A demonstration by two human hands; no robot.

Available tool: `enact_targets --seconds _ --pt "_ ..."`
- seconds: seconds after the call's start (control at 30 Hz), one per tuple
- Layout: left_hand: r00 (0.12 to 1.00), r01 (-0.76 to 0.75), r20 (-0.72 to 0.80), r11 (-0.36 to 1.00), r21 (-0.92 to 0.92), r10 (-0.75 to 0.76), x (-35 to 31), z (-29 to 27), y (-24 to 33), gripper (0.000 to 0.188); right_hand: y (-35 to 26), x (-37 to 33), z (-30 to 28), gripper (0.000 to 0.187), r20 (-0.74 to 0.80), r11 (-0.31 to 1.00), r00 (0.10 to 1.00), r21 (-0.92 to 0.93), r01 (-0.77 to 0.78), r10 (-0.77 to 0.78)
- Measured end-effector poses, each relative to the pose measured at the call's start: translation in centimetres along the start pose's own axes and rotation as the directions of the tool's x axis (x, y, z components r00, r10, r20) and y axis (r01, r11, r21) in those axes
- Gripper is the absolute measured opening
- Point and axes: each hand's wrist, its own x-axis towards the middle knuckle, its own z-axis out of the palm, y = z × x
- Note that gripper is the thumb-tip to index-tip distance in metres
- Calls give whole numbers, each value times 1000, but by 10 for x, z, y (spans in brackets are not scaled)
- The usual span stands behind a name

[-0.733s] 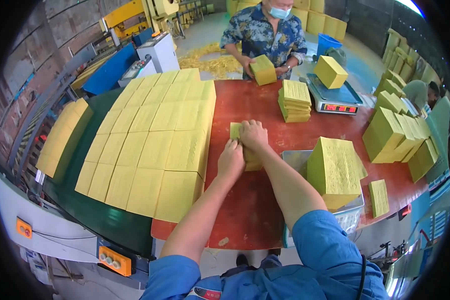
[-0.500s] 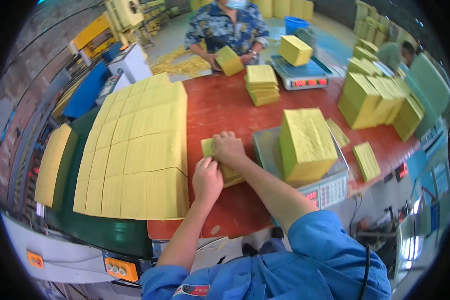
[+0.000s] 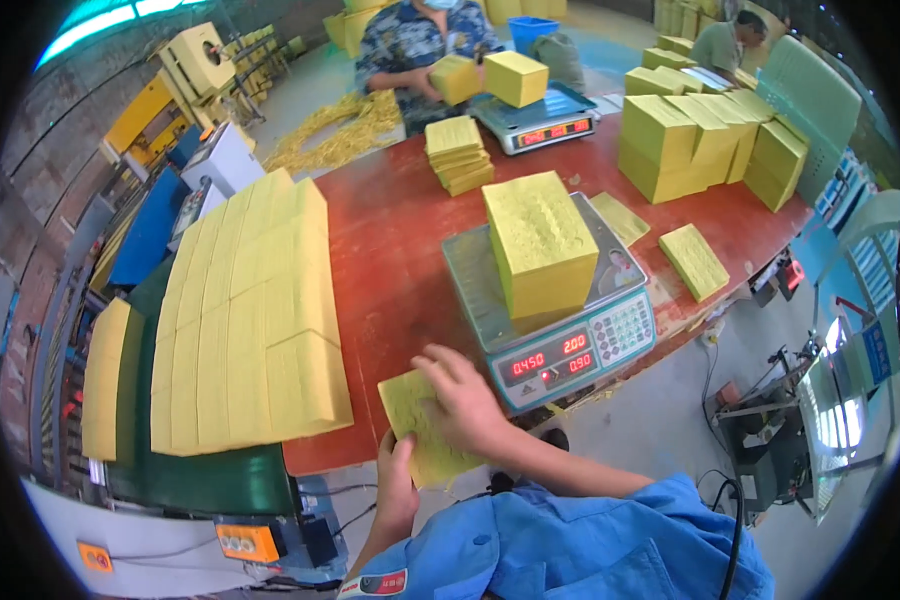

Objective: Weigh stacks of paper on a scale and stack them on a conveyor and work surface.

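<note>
Left hand [image 3: 396, 487] grips the yellow stack [image 3: 430, 453] by its edge; right hand [image 3: 462, 402], fingers spread, is over its face, contact unclear through blur. Stack since drawn off the red table [image 3: 375, 250] toward the torso [image 3: 530, 550], now hand-supported.

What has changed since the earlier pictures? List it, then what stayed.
The yellow pad has been drawn back to the near edge of the red table; the left hand grips it, the right hand has opened over its face. The co-worker's block has moved right, toward the far scale. The large block stays on the near scale.
</note>
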Motion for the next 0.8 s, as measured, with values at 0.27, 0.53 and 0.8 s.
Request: enact_targets --seconds 0.27,0.53,0.8 --pt "997 73 -11 997 32 -73 -4 -11 6 49 36 -106 -29 39 204 761 828 327 -560 522" --pt "989 89 126 994 -68 -80 -2 -30 -22 57 64 -120 2 41 592 -99 554 730 -676 585" --pt "957 208 231 971 -116 -177 -36 -44 -13 58 49 -123 -26 36 760 -13 515 566 -824 397"
